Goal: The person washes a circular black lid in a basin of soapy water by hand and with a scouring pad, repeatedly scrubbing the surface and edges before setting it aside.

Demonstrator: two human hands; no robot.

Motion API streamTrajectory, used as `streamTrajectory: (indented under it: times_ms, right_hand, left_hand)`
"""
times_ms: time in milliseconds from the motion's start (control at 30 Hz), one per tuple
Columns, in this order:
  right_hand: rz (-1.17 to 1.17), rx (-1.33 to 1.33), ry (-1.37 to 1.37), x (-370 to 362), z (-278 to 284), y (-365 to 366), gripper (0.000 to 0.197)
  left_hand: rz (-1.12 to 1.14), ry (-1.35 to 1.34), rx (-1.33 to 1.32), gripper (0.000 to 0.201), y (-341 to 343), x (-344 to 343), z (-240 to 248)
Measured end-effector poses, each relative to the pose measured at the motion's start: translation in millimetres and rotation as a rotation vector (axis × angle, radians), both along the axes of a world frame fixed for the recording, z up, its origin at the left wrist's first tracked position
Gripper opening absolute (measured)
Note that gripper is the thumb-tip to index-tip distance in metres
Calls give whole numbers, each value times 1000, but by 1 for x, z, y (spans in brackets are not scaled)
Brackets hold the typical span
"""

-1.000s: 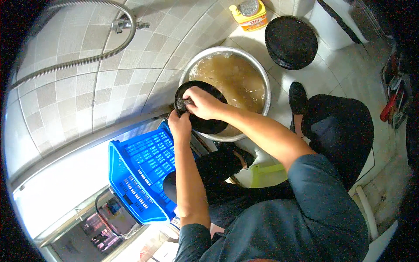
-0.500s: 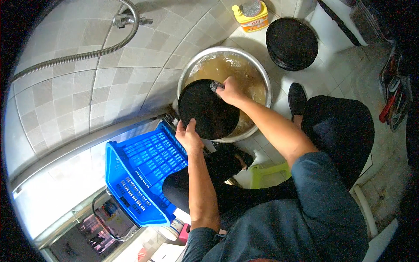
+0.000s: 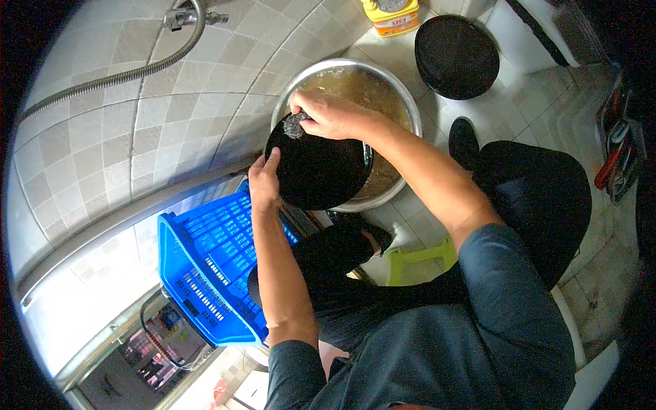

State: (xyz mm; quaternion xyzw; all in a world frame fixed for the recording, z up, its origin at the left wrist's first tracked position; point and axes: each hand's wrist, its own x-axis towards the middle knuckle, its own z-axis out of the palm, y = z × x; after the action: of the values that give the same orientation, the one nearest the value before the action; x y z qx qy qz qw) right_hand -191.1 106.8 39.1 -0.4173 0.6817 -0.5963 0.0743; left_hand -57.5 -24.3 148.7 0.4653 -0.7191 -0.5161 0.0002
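Observation:
Over a round metal basin (image 3: 415,116) of murky brownish water (image 3: 352,80), a black round pan (image 3: 321,176) is held tilted. My left hand (image 3: 264,183) grips its left rim, thumb on the inner face and the other fingers partly hidden beneath. Closed around a grey steel wool scourer (image 3: 295,127), my right hand (image 3: 329,116) presses it against the pan's upper left edge. The pan covers the lower left part of the basin.
Beyond the basin, more black round pans (image 3: 456,58) lie on the tiled floor beside a yellow container (image 3: 395,19). A blue plastic basket (image 3: 212,273) stands left of my legs. There is a light green stool (image 3: 418,262) below me. Along the wall runs a metal hose (image 3: 102,87).
My right hand has carried the scourer leftward across the pan to its upper left edge. The left hand has shifted up the rim, and the pan has moved slightly left.

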Motion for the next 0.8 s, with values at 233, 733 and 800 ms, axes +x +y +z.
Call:
streamTrajectory:
  times_ms: [233,733,800]
  right_hand:
    - [-399,244,-323,33,-57,7,28]
    - [-484,-65,-325,7,-72,6,29]
    - [-266,-50,-187,-18,-53,14,28]
  left_hand:
    - [317,424,54,26,-24,25,-68]
    - [303,681,499,35,-9,38,-93]
    - [229,684,528,37,-32,37,-85]
